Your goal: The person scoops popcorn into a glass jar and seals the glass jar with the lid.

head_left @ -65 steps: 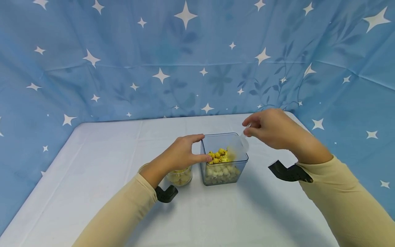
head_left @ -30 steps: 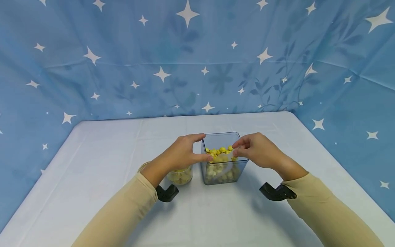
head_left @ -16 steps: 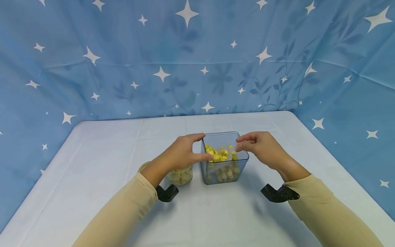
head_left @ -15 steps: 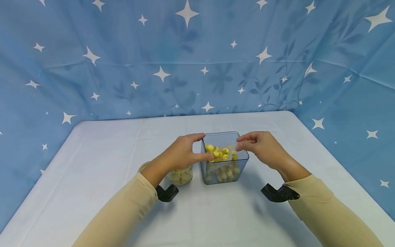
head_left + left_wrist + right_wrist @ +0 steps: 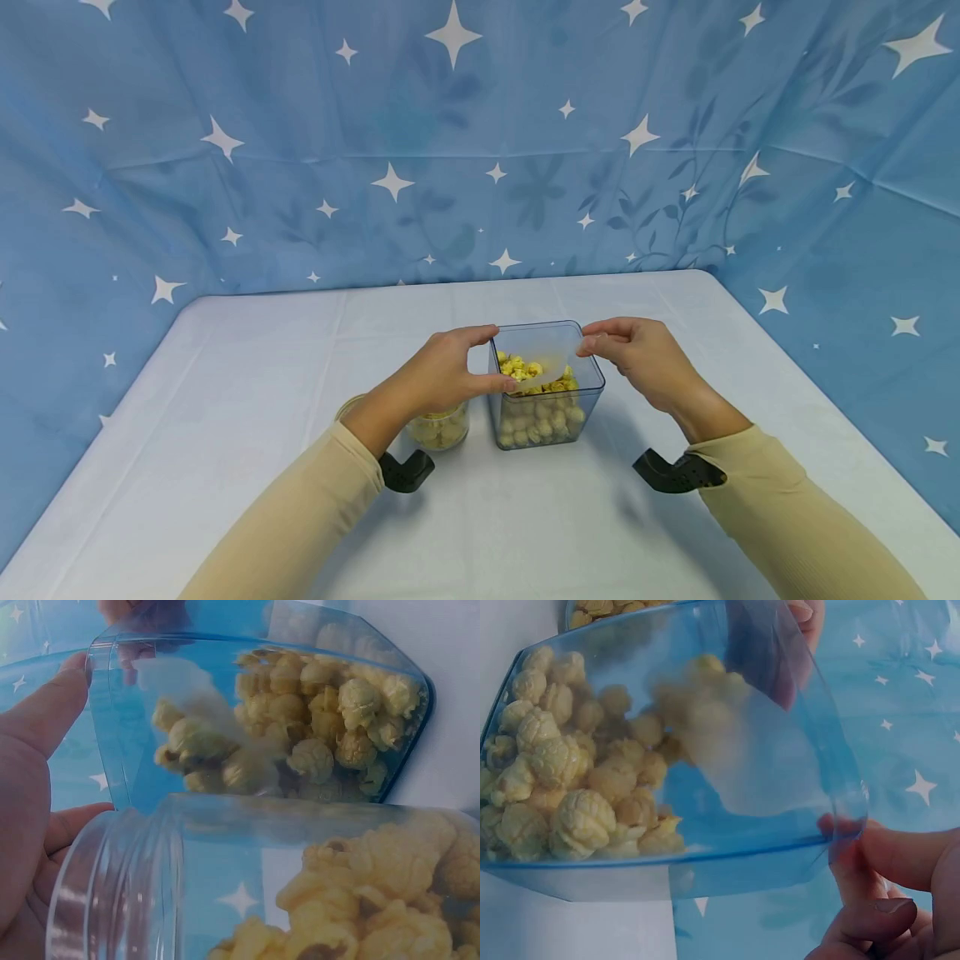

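A clear bluish plastic box [image 5: 540, 421] stands on the table, partly filled with yellow popcorn [image 5: 562, 765]. My left hand [image 5: 442, 371] grips its left side at the rim, thumb at the near edge and forefinger at the far corner. My right hand [image 5: 637, 350] is at the right rim, thumb and fingers pinching the handle end of a translucent scoop. The scoop [image 5: 742, 769] is inside the box, with some popcorn in it. Its handle is mostly hidden by my fingers.
A clear round jar [image 5: 438, 431] with popcorn stands just left of the box, partly under my left wrist; another rim [image 5: 348, 406] shows behind that wrist. The white-covered table [image 5: 300, 350] ends at a blue star-patterned curtain [image 5: 315, 150].
My right hand has come from above the table's right side to the box, and the scoop has gone down into the popcorn and then tilted and lifted slightly. My left hand stays put.
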### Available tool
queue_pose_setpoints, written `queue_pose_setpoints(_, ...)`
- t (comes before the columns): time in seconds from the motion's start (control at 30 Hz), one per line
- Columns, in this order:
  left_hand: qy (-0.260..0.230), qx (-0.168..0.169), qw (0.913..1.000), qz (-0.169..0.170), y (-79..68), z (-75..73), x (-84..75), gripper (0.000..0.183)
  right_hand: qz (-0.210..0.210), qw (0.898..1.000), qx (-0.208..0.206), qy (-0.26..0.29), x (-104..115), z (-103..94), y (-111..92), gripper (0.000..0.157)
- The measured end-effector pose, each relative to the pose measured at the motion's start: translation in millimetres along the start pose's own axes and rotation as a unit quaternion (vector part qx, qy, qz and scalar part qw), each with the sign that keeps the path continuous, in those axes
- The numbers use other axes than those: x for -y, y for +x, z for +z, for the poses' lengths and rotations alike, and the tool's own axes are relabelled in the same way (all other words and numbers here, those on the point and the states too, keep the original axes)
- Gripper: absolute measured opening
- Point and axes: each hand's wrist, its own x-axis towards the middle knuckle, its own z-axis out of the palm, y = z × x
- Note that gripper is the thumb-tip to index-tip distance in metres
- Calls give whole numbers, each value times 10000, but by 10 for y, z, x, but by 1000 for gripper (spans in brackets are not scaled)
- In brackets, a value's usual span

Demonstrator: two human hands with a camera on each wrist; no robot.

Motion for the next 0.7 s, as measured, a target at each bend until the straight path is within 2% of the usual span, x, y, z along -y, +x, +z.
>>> queue_pose_setpoints(0.2, -3, 12, 10000, -53, 3, 7, 6, 86, -7, 9986, -210, 484, -72, -10, 27, 41)
queue_pose_setpoints(0.43, 13, 19, 10000, 11, 4, 5, 14, 84, 4, 9966, -373, 739, -125, -36, 40, 46)
queue_pose_setpoints(0.7, 47, 37, 10000, 31, 13, 1, 21, 83, 74, 9917, -393, 1218, -203, -59, 66, 46)
